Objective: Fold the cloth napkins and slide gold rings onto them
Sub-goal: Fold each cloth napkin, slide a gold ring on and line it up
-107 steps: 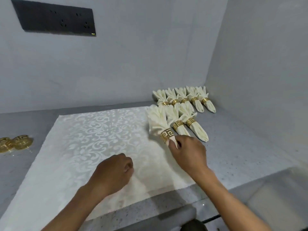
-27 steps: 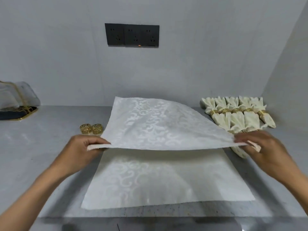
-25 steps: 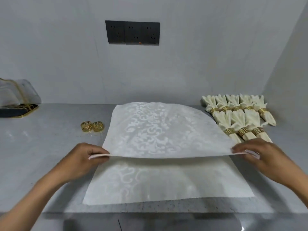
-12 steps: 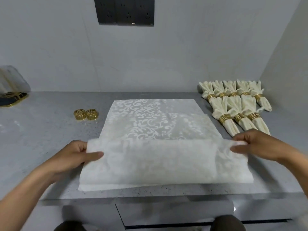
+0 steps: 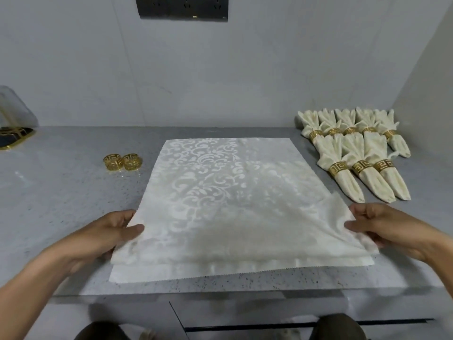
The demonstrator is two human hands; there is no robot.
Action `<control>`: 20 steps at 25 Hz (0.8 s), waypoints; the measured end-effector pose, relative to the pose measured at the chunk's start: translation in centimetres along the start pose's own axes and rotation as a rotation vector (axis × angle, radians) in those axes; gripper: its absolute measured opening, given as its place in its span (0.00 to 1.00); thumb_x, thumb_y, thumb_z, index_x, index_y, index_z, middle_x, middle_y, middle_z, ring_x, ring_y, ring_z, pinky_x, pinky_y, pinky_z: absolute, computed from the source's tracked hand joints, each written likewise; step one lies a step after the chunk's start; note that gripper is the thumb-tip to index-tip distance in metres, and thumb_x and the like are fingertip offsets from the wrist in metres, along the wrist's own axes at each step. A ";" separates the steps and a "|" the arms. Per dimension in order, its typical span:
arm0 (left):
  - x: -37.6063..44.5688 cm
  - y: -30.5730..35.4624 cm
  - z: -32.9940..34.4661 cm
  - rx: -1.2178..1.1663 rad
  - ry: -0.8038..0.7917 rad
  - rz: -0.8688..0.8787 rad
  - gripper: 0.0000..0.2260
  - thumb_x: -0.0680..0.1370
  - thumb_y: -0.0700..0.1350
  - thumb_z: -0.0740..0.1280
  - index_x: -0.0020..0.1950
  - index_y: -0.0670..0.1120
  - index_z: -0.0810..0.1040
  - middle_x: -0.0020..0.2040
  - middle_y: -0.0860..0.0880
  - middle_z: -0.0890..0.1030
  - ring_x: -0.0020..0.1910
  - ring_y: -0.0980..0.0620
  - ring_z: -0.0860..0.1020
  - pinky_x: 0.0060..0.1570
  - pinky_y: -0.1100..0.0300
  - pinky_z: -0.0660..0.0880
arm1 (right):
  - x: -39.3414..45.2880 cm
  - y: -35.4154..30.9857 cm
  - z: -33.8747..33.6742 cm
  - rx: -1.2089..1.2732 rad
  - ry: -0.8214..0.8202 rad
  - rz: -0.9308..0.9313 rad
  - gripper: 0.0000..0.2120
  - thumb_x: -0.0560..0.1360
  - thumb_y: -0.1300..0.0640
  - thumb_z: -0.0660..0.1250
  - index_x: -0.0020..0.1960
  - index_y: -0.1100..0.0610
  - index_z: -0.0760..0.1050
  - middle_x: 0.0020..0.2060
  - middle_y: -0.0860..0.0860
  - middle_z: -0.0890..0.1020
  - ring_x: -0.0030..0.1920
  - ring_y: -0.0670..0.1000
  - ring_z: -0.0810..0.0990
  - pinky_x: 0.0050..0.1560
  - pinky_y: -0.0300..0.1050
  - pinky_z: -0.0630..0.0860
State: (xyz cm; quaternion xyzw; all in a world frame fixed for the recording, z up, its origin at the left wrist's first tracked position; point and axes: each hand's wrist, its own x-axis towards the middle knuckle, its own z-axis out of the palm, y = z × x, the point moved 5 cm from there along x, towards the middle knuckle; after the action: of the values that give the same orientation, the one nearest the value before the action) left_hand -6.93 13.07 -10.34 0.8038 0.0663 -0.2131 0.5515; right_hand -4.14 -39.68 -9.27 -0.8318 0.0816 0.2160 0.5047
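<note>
My left hand and right hand are bare: no gloves, rings, watch or wristband visible. Both forearms are uncovered up to the picture's edge; no sleeve appears. At the bottom edge, two rounded dark shapes show, probably my knees in dark fabric.

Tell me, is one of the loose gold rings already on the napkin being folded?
No, both loose gold rings lie on the counter, left of the napkin.
</note>
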 end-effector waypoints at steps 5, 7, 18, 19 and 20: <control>-1.3 -0.7 -0.6 0.030 0.154 0.029 0.08 0.80 0.43 0.66 0.58 0.46 0.80 0.53 0.50 0.85 0.51 0.52 0.84 0.54 0.53 0.77 | -1.3 0.0 0.3 -0.003 -0.070 0.026 0.08 0.76 0.58 0.70 0.55 0.57 0.81 0.47 0.59 0.84 0.41 0.63 0.78 0.42 0.52 0.75; -1.2 -0.4 -0.5 -0.044 0.286 0.036 0.05 0.80 0.40 0.67 0.52 0.40 0.81 0.47 0.43 0.86 0.45 0.42 0.84 0.50 0.48 0.77 | -0.3 -1.2 0.5 -0.028 0.081 -0.034 0.03 0.77 0.59 0.69 0.49 0.56 0.82 0.42 0.58 0.85 0.41 0.60 0.79 0.44 0.53 0.75; 1.8 0.6 -2.1 0.255 0.823 0.062 0.10 0.74 0.45 0.73 0.33 0.45 0.83 0.30 0.49 0.82 0.32 0.50 0.79 0.39 0.57 0.74 | 8.4 -3.0 1.7 -0.048 0.572 -0.132 0.09 0.71 0.59 0.74 0.35 0.60 0.77 0.28 0.56 0.79 0.33 0.58 0.80 0.43 0.60 0.79; 1.8 0.7 -2.0 0.286 0.844 0.082 0.10 0.74 0.46 0.73 0.32 0.46 0.83 0.29 0.52 0.82 0.32 0.50 0.80 0.40 0.56 0.76 | 8.6 -3.1 1.8 -0.088 0.599 -0.139 0.10 0.71 0.58 0.74 0.34 0.60 0.78 0.29 0.57 0.80 0.35 0.60 0.82 0.45 0.61 0.80; 1.7 0.9 -1.9 0.319 0.858 0.096 0.11 0.74 0.46 0.73 0.32 0.47 0.82 0.28 0.53 0.82 0.32 0.50 0.80 0.41 0.55 0.77 | 8.6 -3.4 1.9 -0.136 0.629 -0.145 0.10 0.71 0.57 0.74 0.34 0.60 0.78 0.29 0.57 0.81 0.36 0.61 0.82 0.44 0.61 0.80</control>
State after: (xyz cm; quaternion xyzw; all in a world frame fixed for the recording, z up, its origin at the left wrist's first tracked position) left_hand -4.54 14.24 -9.72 0.8964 0.2178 0.1569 0.3528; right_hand 4.22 -35.66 -11.15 -0.8931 0.1594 -0.0833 0.4123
